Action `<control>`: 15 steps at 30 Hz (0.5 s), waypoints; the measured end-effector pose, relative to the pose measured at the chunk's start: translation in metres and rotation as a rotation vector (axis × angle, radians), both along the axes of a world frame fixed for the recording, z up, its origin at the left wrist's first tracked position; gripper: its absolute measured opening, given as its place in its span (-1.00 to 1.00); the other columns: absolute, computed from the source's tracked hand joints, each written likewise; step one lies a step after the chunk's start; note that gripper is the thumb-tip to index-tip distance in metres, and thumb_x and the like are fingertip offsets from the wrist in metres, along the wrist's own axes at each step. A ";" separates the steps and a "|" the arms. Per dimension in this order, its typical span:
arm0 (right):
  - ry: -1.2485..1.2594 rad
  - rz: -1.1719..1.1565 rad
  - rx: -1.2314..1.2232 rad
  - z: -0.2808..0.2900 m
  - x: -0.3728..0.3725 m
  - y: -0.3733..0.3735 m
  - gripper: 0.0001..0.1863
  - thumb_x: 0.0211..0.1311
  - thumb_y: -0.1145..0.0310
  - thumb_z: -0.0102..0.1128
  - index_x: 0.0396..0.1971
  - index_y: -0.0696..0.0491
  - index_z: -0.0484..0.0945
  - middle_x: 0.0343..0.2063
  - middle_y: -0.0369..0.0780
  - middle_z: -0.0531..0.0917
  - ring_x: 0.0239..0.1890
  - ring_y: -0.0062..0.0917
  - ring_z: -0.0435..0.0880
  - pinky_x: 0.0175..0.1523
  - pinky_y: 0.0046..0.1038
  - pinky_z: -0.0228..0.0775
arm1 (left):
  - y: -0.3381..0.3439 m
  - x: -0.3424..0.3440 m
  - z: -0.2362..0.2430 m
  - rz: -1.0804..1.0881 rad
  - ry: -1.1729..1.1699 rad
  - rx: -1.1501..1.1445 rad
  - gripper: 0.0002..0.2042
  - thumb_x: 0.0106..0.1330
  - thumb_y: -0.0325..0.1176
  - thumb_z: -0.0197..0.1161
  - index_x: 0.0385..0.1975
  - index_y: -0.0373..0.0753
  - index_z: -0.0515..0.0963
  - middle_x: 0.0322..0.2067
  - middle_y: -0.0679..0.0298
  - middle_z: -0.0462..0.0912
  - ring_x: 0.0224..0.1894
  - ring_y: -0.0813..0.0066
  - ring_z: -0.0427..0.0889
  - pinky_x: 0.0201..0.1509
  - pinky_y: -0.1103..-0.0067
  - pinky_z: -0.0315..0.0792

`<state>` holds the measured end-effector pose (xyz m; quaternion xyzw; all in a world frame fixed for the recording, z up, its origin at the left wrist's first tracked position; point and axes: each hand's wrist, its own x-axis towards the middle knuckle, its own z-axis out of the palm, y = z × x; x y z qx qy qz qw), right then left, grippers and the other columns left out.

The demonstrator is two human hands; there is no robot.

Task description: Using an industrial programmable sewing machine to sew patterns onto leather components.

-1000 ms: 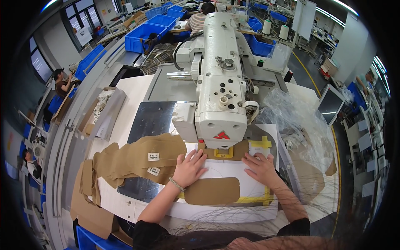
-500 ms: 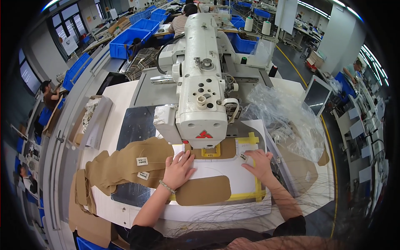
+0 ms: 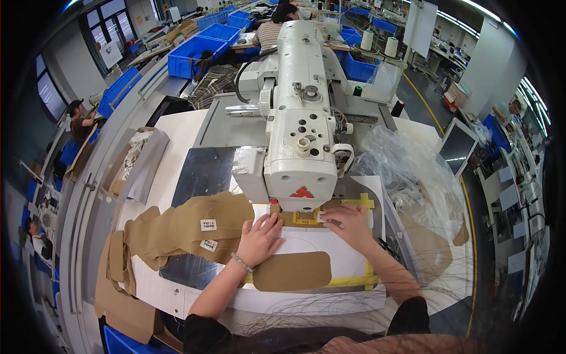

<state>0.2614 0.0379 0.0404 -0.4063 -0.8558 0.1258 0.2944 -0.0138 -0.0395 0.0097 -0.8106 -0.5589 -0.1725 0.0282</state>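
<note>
My left hand (image 3: 257, 241) lies flat with its fingers stretched out on the white template sheet (image 3: 300, 241), at the left end of a brown fabric piece (image 3: 289, 220) under the sewing machine head (image 3: 300, 183). Just right of the yellow presser frame (image 3: 305, 219), my right hand (image 3: 351, 226) pinches a small white label (image 3: 321, 216). Its fingers partly cover the label. A second brown fabric piece (image 3: 293, 271) with rounded corners rests on the sheet in front of my hands. Left of my left hand is a pile of brown fabric pieces (image 3: 188, 227) bearing white labels.
Yellow tape (image 3: 348, 281) edges the template. Crumpled clear plastic (image 3: 413, 171) and a screen (image 3: 457, 146) stand to the right. At the left is a long open box (image 3: 141, 171). Blue bins (image 3: 197, 56) and other people at work are farther back.
My right hand has moved left with the label, from the right side of the template to beside the presser frame. My left hand stays on the sheet. The whole view has shifted slightly.
</note>
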 end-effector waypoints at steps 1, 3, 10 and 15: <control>0.004 0.063 -0.003 -0.005 -0.010 0.004 -0.84 0.00 0.24 0.35 -0.35 -0.16 0.68 -0.28 -0.46 0.69 -0.13 -0.61 0.52 -0.02 -0.33 -0.02 | 0.000 0.001 0.003 -0.003 0.001 0.004 -0.54 0.26 -0.04 0.15 0.11 -0.11 0.44 0.17 0.28 0.43 0.19 0.34 0.38 0.16 0.21 0.16; 0.005 0.091 0.027 -0.019 -0.026 0.014 -0.86 -0.01 0.24 0.35 -0.38 -0.17 0.68 -0.29 -0.49 0.69 -0.13 -0.62 0.51 -0.02 -0.31 -0.01 | 0.000 -0.002 0.002 0.002 0.005 0.001 -0.54 0.26 -0.04 0.15 0.11 -0.11 0.44 0.17 0.28 0.42 0.19 0.35 0.38 0.17 0.21 0.15; -0.109 0.109 0.120 -0.033 -0.037 0.021 -0.89 0.00 0.21 0.33 -0.42 -0.19 0.70 -0.36 -0.53 0.67 -0.11 -0.64 0.49 -0.03 -0.30 0.01 | 0.012 0.001 0.010 -0.167 0.039 -0.063 -0.49 0.24 -0.06 0.19 0.17 -0.09 0.39 0.21 0.34 0.39 0.21 0.43 0.34 0.15 0.23 0.15; -0.097 0.111 0.191 -0.037 -0.041 0.021 -0.90 0.00 0.22 0.33 -0.43 -0.18 0.70 -0.35 -0.50 0.65 -0.12 -0.62 0.49 -0.05 -0.29 0.02 | 0.036 0.004 0.007 -0.341 0.044 -0.055 -0.44 0.24 -0.02 0.18 0.22 -0.09 0.34 0.22 0.35 0.38 0.23 0.48 0.32 0.16 0.25 0.15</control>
